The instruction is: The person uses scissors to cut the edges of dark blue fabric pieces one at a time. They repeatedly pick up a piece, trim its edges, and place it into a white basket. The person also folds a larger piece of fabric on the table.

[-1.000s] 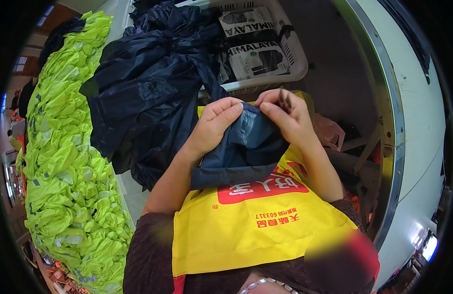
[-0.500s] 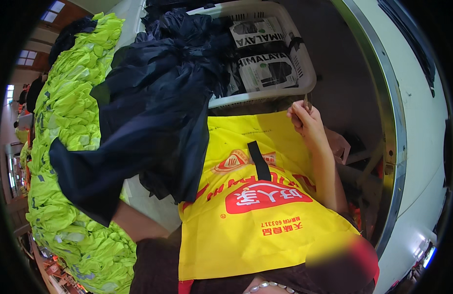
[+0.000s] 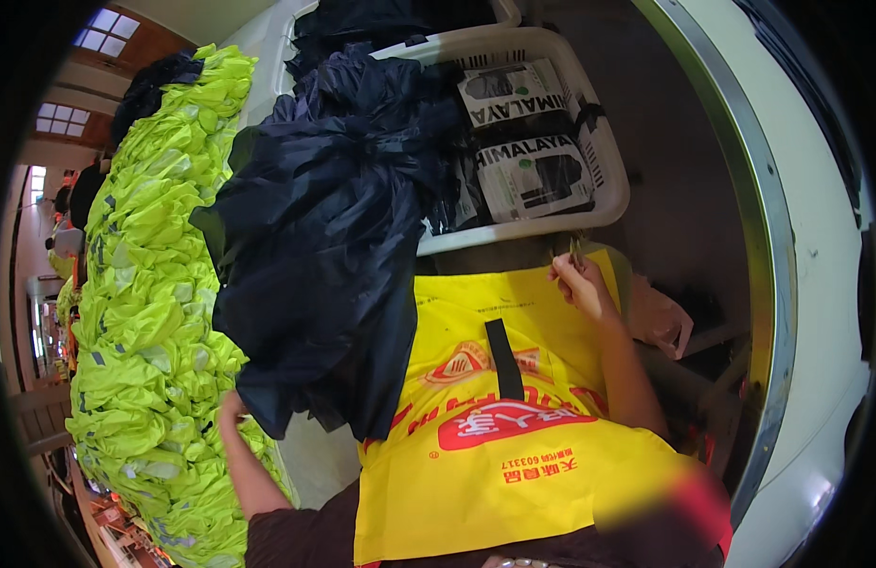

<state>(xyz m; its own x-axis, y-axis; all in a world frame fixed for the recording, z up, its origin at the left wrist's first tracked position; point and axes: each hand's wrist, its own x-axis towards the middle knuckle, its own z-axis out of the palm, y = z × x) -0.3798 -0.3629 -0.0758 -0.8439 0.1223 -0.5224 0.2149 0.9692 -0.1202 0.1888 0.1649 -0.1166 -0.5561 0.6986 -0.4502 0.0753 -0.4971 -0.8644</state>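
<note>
Dark navy garments with thin, creased fabric lie heaped in front of me, hanging toward my lap. At their lower left edge is my left hand, against the cloth and beside the bright yellow-green pile; its fingers are mostly hidden. My right hand is raised over the far right part of my yellow apron, closed around a small metal tool that looks like thread snips. A black strip lies on the apron.
A white plastic basket beyond the apron holds flat printed packages. Behind it stands another pale basket with dark cloth. Yellow-green garments are piled along the left. A metal-edged pale surface curves along the right.
The dark cloth lifted at the left has dropped back onto the heap. My left hand has come out from under it to its edge. The view has shifted, with the basket lower.
</note>
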